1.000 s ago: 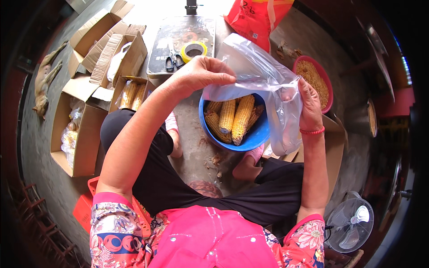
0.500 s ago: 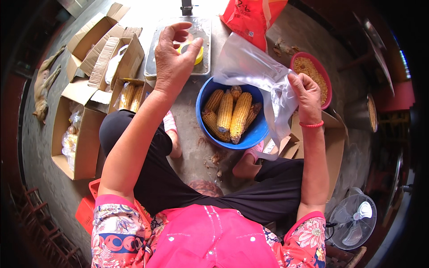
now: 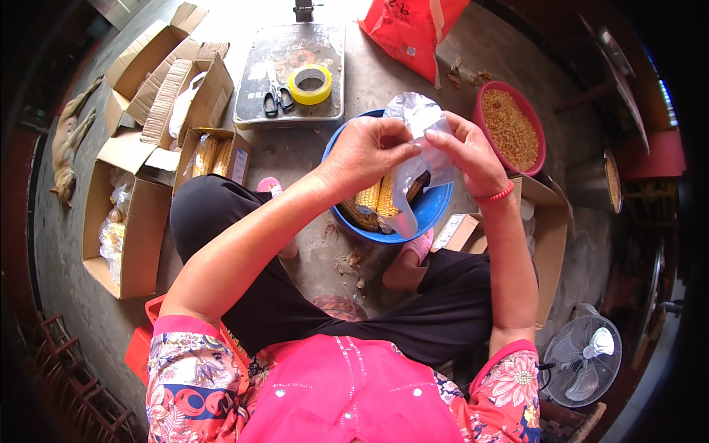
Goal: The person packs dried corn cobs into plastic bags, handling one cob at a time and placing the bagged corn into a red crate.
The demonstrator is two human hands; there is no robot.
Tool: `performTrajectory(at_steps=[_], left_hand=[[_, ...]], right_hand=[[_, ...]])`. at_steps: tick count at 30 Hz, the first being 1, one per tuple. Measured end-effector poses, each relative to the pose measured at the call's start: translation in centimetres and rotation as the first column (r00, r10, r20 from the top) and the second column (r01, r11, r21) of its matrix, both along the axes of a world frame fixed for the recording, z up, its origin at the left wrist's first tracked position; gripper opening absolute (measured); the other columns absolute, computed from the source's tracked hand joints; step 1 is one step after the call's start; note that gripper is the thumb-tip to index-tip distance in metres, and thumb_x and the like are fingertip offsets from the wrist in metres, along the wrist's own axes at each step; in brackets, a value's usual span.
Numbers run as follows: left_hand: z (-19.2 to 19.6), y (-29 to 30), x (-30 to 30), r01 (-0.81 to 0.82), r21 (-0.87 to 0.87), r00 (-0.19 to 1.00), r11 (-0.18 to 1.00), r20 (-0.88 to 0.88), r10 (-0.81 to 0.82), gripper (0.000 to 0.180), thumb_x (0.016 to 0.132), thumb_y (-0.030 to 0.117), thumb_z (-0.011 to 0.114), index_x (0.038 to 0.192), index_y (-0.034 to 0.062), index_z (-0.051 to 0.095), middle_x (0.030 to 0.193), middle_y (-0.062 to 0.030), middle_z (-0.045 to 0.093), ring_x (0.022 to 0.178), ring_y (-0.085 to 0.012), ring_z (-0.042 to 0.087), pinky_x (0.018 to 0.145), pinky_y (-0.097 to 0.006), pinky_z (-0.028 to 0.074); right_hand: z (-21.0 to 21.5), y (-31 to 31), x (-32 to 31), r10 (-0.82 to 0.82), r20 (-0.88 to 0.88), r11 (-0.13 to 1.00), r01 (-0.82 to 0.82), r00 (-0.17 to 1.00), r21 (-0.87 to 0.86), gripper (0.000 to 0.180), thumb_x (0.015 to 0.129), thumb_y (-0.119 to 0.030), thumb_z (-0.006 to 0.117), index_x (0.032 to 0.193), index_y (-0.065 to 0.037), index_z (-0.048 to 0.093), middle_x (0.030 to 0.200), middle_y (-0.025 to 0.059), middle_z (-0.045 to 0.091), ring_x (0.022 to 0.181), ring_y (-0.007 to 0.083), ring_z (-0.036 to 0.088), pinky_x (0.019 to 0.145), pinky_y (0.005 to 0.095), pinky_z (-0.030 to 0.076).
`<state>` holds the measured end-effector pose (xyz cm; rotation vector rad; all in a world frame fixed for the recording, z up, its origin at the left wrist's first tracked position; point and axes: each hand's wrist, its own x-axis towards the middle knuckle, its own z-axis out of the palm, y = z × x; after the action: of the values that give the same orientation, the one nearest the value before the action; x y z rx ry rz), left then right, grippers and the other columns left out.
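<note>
Both hands meet over a blue basin [image 3: 436,214] that stands between my feet. My left hand [image 3: 369,151] pinches the edge of a clear plastic bag [image 3: 415,117] with thumb and fingers. On the other side of the bag, my right hand [image 3: 473,151], with a red bracelet at the wrist, grips the gathered plastic. Part of the bag hangs down over the basin. Beneath it lie several yellow ears of corn [image 3: 368,198], partly covered by the bag and my left hand.
Ahead, a flat scale [image 3: 258,74] carries yellow tape [image 3: 309,84] and scissors [image 3: 278,96]. A pink basin of loose kernels [image 3: 509,125] and a red sack [image 3: 410,33] stand right. Cardboard boxes [image 3: 140,236] line the left, near a lying dog [image 3: 65,151]. A fan [image 3: 583,362] stands lower right.
My left hand has come down from above the scale and closed on the bag beside my right hand. The bag, spread out before, is now bunched between both hands.
</note>
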<state>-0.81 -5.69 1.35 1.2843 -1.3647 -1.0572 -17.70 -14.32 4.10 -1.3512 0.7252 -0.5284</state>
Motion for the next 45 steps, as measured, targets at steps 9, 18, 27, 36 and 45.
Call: performTrajectory(at_steps=[9,18,27,36,45], left_hand=[[-0.6,0.3,0.5,0.073,0.046,0.987,0.996,0.143,-0.079,0.023,0.09,0.019,0.056,0.092,-0.0033,0.064,0.072,-0.0021,0.061,0.069,-0.0069,0.054,0.062,-0.025,0.047],[0.2,-0.2,0.1,0.036,0.205,0.982,0.978,-0.191,0.004,0.025,0.088,0.019,0.057,0.09,-0.0045,0.064,0.072,-0.002,0.06,0.066,-0.0066,0.052,0.062,-0.024,0.045],[0.2,0.5,0.4,0.072,0.187,0.989,0.98,0.112,-0.094,0.019,0.083,0.014,0.063,0.086,-0.0044,0.064,0.068,-0.0015,0.061,0.065,-0.0036,0.052,0.059,-0.022,0.046],[0.6,0.2,0.4,-0.059,0.043,0.979,0.997,0.197,0.05,0.017,0.081,0.014,0.065,0.078,-0.0026,0.064,0.064,-0.0024,0.061,0.062,-0.003,0.054,0.057,-0.021,0.046],[1.0,0.1,0.0,-0.062,0.029,0.987,0.998,-0.146,0.066,0.024,0.085,0.02,0.064,0.081,-0.0033,0.062,0.07,0.0006,0.061,0.069,-0.003,0.055,0.063,-0.02,0.046]], right_hand=[[3.3,-0.2,-2.6,0.04,0.291,0.993,-0.071,0.956,0.097,0.035,0.095,-0.023,0.041,0.117,0.003,0.049,0.096,0.0094,0.062,0.072,0.0111,0.059,0.061,0.0232,0.049],[-0.6,-0.5,-3.4,0.274,-0.377,0.953,-0.302,0.885,-0.015,0.016,0.08,-0.014,0.063,0.09,-0.002,0.062,0.073,-0.0011,0.059,0.061,0.0047,0.053,0.053,0.0189,0.044],[0.1,0.7,-1.3,0.188,-0.264,0.936,-0.254,0.946,-0.244,0.03,0.076,-0.012,0.07,0.1,0.001,0.06,0.085,0.0013,0.062,0.078,0.0064,0.055,0.071,0.0241,0.048],[-0.3,1.2,-0.9,0.059,-0.156,0.98,-0.087,0.986,-0.179,0.017,0.084,-0.021,0.063,0.085,-0.004,0.064,0.069,-0.0011,0.06,0.061,0.0048,0.055,0.055,0.0194,0.044],[0.6,0.9,-1.0,-0.112,-0.072,0.963,0.091,0.991,-0.253,0.02,0.081,-0.023,0.069,0.083,-0.004,0.063,0.067,-0.0026,0.057,0.059,0.0031,0.048,0.053,0.0185,0.04]])
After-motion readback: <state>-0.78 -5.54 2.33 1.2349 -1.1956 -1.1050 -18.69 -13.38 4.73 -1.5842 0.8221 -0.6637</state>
